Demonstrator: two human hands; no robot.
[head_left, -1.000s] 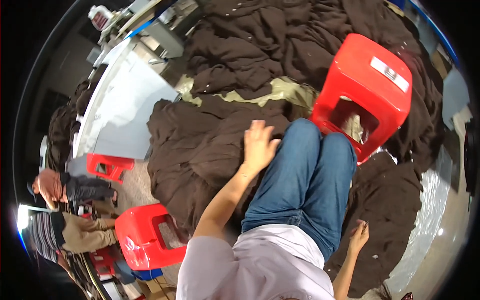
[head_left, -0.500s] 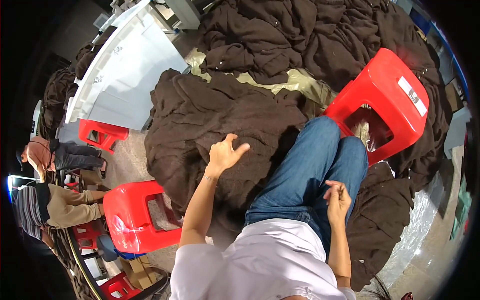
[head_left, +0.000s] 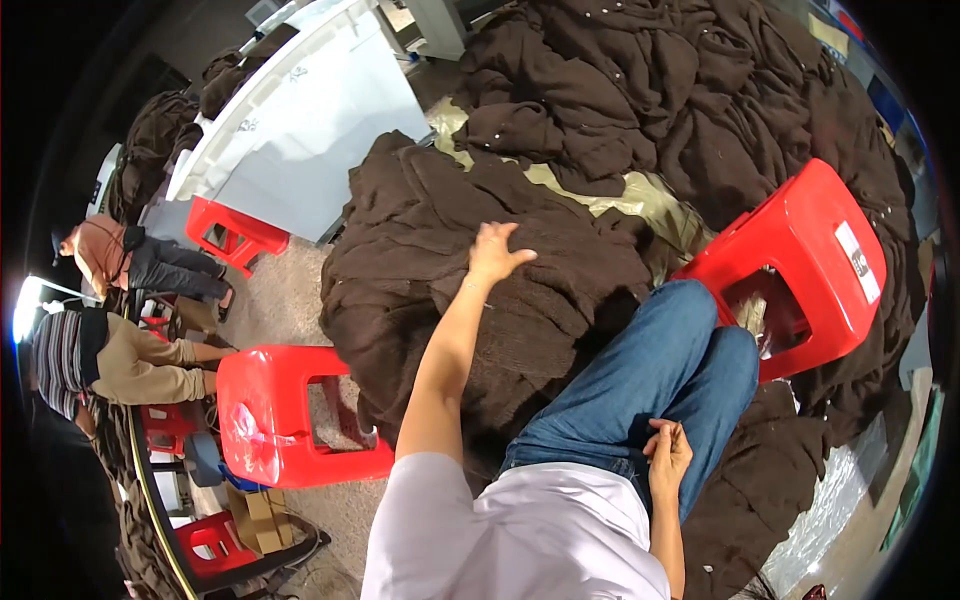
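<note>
The right hand (head_left: 668, 455) is rested on the thigh, fingers curled around a thin object. The left hand (head_left: 497, 252) is spread open above the dark brown cloth pile (head_left: 480, 240); it is judged soft, limp and bulky, best gripped at an edge fold.

— What have I got on?
— A pale lilac-white short-sleeved shirt (head_left: 520, 540), the sleeve ending well above my left hand (head_left: 497, 252), forearm bare.
— And below?
— Blue denim jeans (head_left: 650, 390), just beside my right hand (head_left: 668, 455). No gloves, no watch.
</note>
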